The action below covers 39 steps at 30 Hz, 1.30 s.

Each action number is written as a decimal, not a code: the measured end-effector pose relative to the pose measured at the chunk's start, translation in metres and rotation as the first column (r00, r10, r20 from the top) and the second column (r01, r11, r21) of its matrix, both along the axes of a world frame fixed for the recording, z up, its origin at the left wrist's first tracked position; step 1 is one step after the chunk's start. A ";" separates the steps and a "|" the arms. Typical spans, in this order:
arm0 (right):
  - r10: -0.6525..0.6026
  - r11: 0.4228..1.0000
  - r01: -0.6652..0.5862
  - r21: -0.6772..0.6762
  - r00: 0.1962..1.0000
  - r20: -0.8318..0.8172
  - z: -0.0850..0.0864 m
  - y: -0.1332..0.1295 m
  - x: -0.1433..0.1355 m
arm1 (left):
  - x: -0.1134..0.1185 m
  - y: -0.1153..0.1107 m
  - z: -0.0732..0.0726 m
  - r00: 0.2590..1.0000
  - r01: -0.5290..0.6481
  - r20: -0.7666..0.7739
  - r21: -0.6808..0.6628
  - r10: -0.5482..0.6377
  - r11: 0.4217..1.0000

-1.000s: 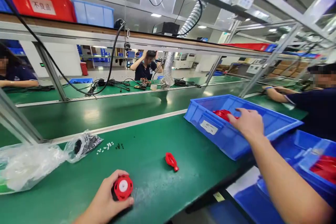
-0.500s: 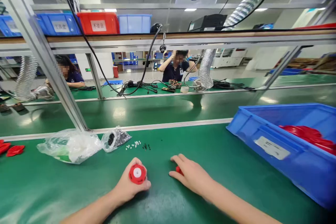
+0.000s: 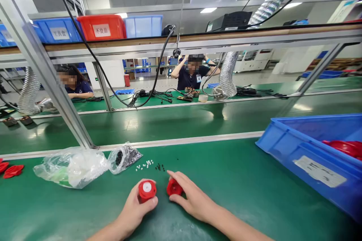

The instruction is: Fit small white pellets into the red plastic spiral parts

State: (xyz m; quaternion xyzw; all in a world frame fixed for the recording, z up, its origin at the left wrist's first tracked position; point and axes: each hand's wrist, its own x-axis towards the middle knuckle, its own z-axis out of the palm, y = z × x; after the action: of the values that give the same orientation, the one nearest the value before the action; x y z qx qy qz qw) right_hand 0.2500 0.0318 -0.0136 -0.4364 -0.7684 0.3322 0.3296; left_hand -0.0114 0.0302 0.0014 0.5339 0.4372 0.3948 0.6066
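Just two red parts [image 3: 147,189], one per hand [image 3: 195,199]

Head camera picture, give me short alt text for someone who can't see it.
Two bare hands on a green bench: the left hand holds a round red part, the right hand holds a second red piece beside it. Plastic bags lie left, a blue bin right.

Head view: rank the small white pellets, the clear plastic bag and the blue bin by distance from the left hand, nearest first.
1. Small white pellets: on the green mat just beyond the left hand, nearest.
2. Clear plastic bag: farther out to the left, by the metal post.
3. Blue bin: far right of the bench, past the right hand, farthest.
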 end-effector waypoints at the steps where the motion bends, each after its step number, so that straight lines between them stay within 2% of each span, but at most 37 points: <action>1: -0.017 1.000 0.017 -0.006 1.000 0.000 0.000 -0.001 0.001 | 0.001 -0.001 0.002 0.999 0.019 -0.026 0.039 -0.018 0.999; 4: -0.064 0.998 0.063 0.013 0.996 0.065 0.005 -0.003 0.002 | 0.005 -0.005 0.010 0.991 0.129 -0.062 0.131 -0.122 0.983; 7: -0.102 0.993 0.108 -0.054 0.989 0.104 0.013 -0.005 0.000 | 0.009 -0.008 0.020 0.982 0.175 -0.100 0.129 -0.163 0.976; 8: -0.111 0.987 0.117 -0.113 0.992 0.053 0.015 -0.006 -0.001 | 0.010 -0.010 0.022 0.977 0.186 -0.131 0.133 -0.168 0.974; 10: -0.129 0.958 0.081 -0.277 0.978 -0.161 0.020 -0.008 -0.005 | 0.010 -0.013 0.027 0.957 0.223 -0.228 0.180 -0.180 0.958; 13: -0.203 0.846 -0.110 -0.522 0.838 -0.507 0.026 -0.010 -0.011 | 0.011 -0.019 0.029 0.920 0.258 -0.361 0.260 -0.154 0.931; 15: -0.275 0.763 -0.224 -0.606 0.736 -0.618 0.030 -0.009 -0.015 | 0.011 -0.023 0.029 0.915 0.247 -0.383 0.292 -0.124 0.924; 17: -0.340 0.725 -0.258 -0.639 0.672 -0.657 0.032 -0.007 -0.017 | 0.013 -0.025 0.028 0.920 0.245 -0.369 0.280 -0.131 0.928; 20: -0.359 0.739 -0.244 -0.627 0.645 -0.675 0.030 -0.005 -0.017 | 0.018 -0.023 0.030 0.925 0.215 -0.358 0.217 -0.127 0.952; 25: -0.265 0.821 -0.204 -0.533 0.690 -0.673 0.020 -0.011 -0.023 | 0.023 -0.018 0.033 0.934 0.163 -0.342 0.162 -0.100 0.973; 28: -0.255 0.831 -0.191 -0.522 0.703 -0.664 0.020 -0.017 -0.031 | 0.024 -0.018 0.033 0.937 0.151 -0.337 0.144 -0.095 0.978; 30: -0.238 0.813 -0.255 -0.524 0.676 -0.697 0.022 -0.019 -0.033 | 0.025 -0.018 0.034 0.945 0.149 -0.312 0.148 -0.097 0.978; 33: -0.161 0.768 -0.427 -0.478 0.593 -0.789 0.026 -0.019 -0.030 | 0.026 -0.018 0.037 0.962 0.202 -0.215 0.143 -0.169 0.969; 35: -0.090 0.776 -0.473 -0.418 0.572 -0.815 0.026 -0.020 -0.025 | 0.026 -0.017 0.037 0.962 0.240 -0.167 0.127 -0.217 0.963; 37: -0.040 0.819 -0.427 -0.383 0.623 -0.781 0.025 -0.022 -0.022 | 0.026 -0.016 0.035 0.962 0.220 -0.188 0.115 -0.196 0.969; 39: -0.017 0.884 -0.308 -0.352 0.731 -0.682 0.025 -0.028 -0.019 | 0.026 -0.016 0.032 0.961 0.170 -0.239 0.110 -0.140 0.979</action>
State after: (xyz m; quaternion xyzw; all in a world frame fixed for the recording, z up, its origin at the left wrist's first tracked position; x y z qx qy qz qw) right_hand 0.2310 0.0042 0.0118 -0.2879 -0.5355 0.6566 0.4464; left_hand 0.0144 0.0145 0.0335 0.6468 0.4349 0.3088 0.5451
